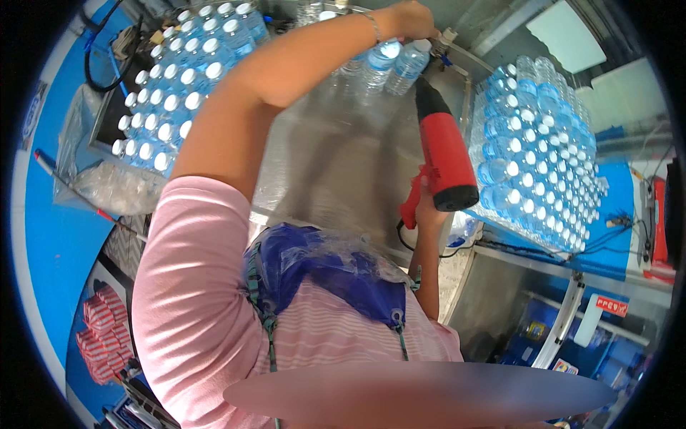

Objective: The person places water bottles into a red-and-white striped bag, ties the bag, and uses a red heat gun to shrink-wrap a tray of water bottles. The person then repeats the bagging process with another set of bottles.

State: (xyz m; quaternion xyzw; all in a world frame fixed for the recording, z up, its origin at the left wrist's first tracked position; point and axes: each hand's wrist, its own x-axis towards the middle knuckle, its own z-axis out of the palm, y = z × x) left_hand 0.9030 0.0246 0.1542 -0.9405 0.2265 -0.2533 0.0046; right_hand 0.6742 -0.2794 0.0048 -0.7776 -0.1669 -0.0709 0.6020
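Note:
My right hand (430, 212) is wrapped around the handle of a red hair dryer (447, 150). Its black nozzle points up toward several capped plastic water bottles (409, 67) at the far side of a metal work surface (332, 145). These bottles stand in a row and carry blue labels. Stretched across the picture, my left arm ends with my left hand (410, 20) just above the caps of the right-hand bottles. Its fingertips are partly hidden, so whether they grip a cap cannot be told.
Many filled, white-capped bottles (171, 102) are grouped at the left. Another large stack of bottles (528, 145) rises at the right on a blue surface. A pale tap-like fitting (447, 37) stands beside my left hand. A black cord (455, 252) trails from the dryer's side.

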